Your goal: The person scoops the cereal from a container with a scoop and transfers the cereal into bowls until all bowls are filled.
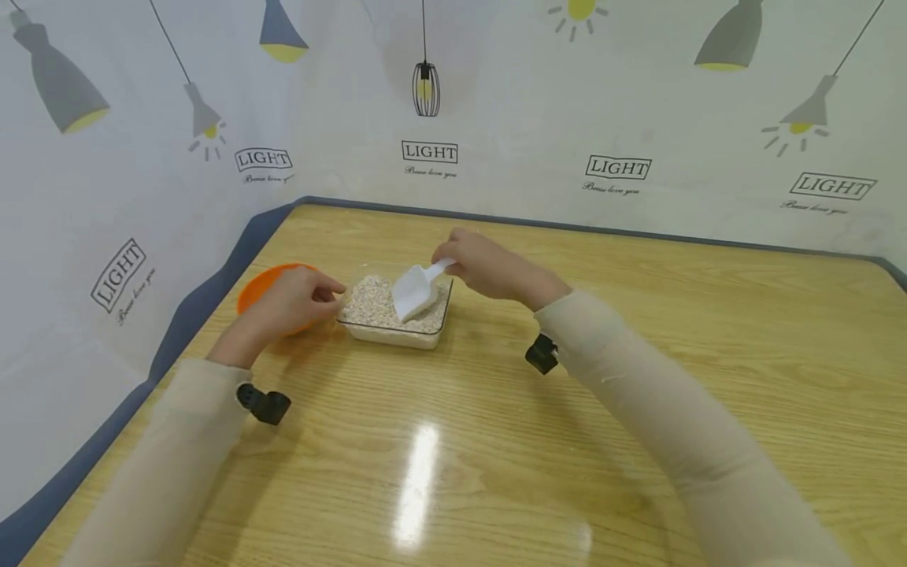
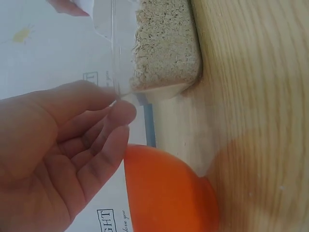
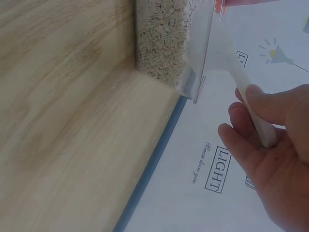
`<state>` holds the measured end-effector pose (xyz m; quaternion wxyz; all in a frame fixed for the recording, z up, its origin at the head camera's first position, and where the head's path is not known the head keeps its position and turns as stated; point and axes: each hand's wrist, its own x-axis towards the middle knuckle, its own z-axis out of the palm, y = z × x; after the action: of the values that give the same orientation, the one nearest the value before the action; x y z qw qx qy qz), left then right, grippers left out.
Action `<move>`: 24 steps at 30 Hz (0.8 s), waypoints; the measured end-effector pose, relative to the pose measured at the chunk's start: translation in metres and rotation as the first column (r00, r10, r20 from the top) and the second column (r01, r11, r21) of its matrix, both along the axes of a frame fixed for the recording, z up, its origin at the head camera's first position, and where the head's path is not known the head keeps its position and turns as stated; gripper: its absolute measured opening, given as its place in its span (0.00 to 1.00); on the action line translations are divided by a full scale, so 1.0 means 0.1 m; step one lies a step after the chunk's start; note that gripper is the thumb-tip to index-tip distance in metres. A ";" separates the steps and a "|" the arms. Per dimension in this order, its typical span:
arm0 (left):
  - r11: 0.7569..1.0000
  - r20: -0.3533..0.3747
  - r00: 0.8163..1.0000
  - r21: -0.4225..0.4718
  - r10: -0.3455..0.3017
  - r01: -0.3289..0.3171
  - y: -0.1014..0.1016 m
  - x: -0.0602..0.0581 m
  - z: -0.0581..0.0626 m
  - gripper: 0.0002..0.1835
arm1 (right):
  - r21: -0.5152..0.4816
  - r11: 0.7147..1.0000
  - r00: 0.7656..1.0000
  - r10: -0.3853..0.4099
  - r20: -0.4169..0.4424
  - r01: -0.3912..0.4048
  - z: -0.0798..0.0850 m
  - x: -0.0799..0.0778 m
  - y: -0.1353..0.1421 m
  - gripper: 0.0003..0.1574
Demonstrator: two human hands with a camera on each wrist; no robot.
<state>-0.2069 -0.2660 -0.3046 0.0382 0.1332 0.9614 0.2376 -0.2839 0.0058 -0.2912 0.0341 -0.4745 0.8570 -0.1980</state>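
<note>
A clear rectangular container (image 1: 394, 339) on the table holds pale, oat-like flakes (image 1: 368, 301). My left hand (image 1: 296, 298) is at the container's left end, and in the left wrist view its thumb and forefinger pinch the rim corner. With my right hand (image 1: 490, 266) I grip the handle of a white plastic scoop (image 1: 412, 293). The scoop's head is tilted down over the flakes, its front edge at their surface. In the right wrist view, thumb and fingers wrap the scoop handle (image 3: 250, 99). An orange bowl (image 2: 169, 188) stands just left of the container, partly hidden by my left hand in the head view.
The wooden table (image 1: 496, 441) extends to the front and right of the container. A pale wall covering (image 1: 510, 118) printed with lamps stands behind and to the left, with a dark blue band (image 1: 212, 303) along the table's edge.
</note>
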 end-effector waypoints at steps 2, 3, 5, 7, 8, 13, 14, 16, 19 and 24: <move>1.000 0.003 1.000 0.003 -0.001 0.001 0.00 -0.01 -0.01 0.16 | 0.000 1.000 1.000 -0.009 0.009 0.009 -0.03 0.01 0.00 0.13; 1.000 0.005 1.000 0.003 -0.001 0.001 0.01 -0.01 -0.01 0.16 | 0.000 1.000 1.000 -0.012 0.012 0.012 -0.04 0.01 0.00 0.13; 1.000 0.017 1.000 0.008 0.002 -0.002 0.01 -0.02 -0.01 0.16 | 0.002 1.000 1.000 -0.018 0.017 0.018 -0.06 0.02 0.00 0.14; 1.000 0.027 1.000 0.011 0.004 -0.004 0.01 -0.02 -0.01 0.16 | -0.004 1.000 1.000 -0.016 0.019 0.017 -0.07 0.03 0.00 0.14; 1.000 0.033 0.999 0.013 0.006 -0.007 0.01 -0.02 -0.01 0.16 | -0.007 1.000 1.000 -0.015 0.015 0.015 -0.09 0.03 0.00 0.14; 1.000 0.048 0.999 0.027 0.005 -0.007 0.02 0.00 0.01 0.16 | -0.031 0.999 1.000 -0.009 -0.009 0.008 -0.13 0.06 -0.03 0.13; 1.000 0.048 0.999 0.029 0.005 -0.007 0.02 0.00 0.01 0.16 | -0.035 0.999 1.000 -0.009 -0.013 0.009 -0.14 0.06 -0.04 0.13; 0.999 0.052 0.999 0.034 0.006 -0.008 0.02 0.01 0.02 0.16 | -0.045 0.999 1.000 -0.012 -0.017 0.011 -0.16 0.07 -0.06 0.13; 0.999 0.055 0.998 0.033 0.007 -0.009 0.01 0.00 0.01 0.16 | -0.051 0.998 1.000 -0.024 -0.003 0.023 -0.18 0.07 -0.10 0.13; 1.000 0.060 0.998 0.028 0.012 -0.014 0.02 -0.02 0.00 0.16 | -0.033 0.998 0.999 -0.047 0.016 0.047 -0.21 0.10 -0.14 0.14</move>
<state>-0.2085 -0.2640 -0.3044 0.0634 0.1205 0.9572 0.2554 -0.2743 -0.0087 -0.3122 0.0281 -0.4532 0.8643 -0.2165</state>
